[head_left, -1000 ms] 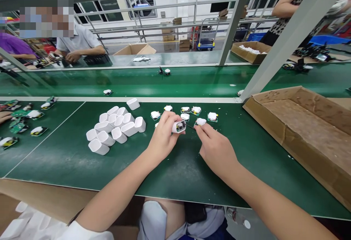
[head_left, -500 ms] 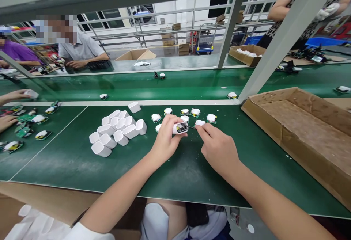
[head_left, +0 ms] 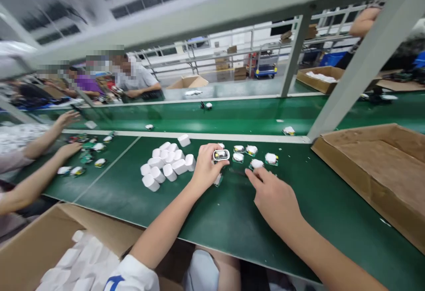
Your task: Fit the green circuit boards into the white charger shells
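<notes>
Up close, the person's left hand (head_left: 206,169) had its fingers (head_left: 203,153) clamped around a white plastic charger casing (head_left: 221,154), held just above the green counter (head_left: 232,220) with its open end up and a small circuit board showing inside. The right hand (head_left: 274,200) was empty and low over the counter just beside it, its fingers (head_left: 255,176) spread apart and the index fingertip near a circuit board capped in white potting (head_left: 256,164). More of these boards (head_left: 251,150) lay in a loose cluster toward the counter's far edge, and one (head_left: 218,180) sat just below the left hand. Left of the hands, a heap of white casings (head_left: 168,162) stood near that far edge. A brown cardboard tray (head_left: 345,149) lay along the counter's right end, and a cardboard box (head_left: 33,255) holding white pieces (head_left: 83,260) sat below the near left corner. At the left end, a co-worker's hand (head_left: 69,149) reached over scattered green boards (head_left: 89,151). Beyond the far edge ran a second green belt (head_left: 239,118), and past it sat a person in a grey shirt (head_left: 136,78).
</notes>
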A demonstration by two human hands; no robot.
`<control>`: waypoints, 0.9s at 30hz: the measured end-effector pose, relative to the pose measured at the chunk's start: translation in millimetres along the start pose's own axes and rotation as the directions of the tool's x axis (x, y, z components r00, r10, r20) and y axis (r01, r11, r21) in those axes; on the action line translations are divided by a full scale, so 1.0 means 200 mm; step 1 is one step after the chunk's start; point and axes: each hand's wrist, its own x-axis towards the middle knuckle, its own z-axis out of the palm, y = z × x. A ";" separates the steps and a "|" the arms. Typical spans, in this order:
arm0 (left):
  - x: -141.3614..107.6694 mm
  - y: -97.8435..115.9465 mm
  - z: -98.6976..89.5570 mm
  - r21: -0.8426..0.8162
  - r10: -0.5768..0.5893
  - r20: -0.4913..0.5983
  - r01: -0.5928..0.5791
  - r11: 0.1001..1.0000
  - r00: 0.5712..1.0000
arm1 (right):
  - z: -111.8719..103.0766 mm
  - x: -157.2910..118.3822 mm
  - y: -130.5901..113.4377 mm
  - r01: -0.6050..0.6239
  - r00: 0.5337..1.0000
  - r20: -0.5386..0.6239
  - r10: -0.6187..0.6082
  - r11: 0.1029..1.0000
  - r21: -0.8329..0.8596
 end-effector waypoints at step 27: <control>0.80 0.15 0.95 0.335 -0.228 0.475 0.065 0.940 0.850 | 0.31 0.02 -0.09 0.144 0.958 0.214 -0.191 0.966 0.215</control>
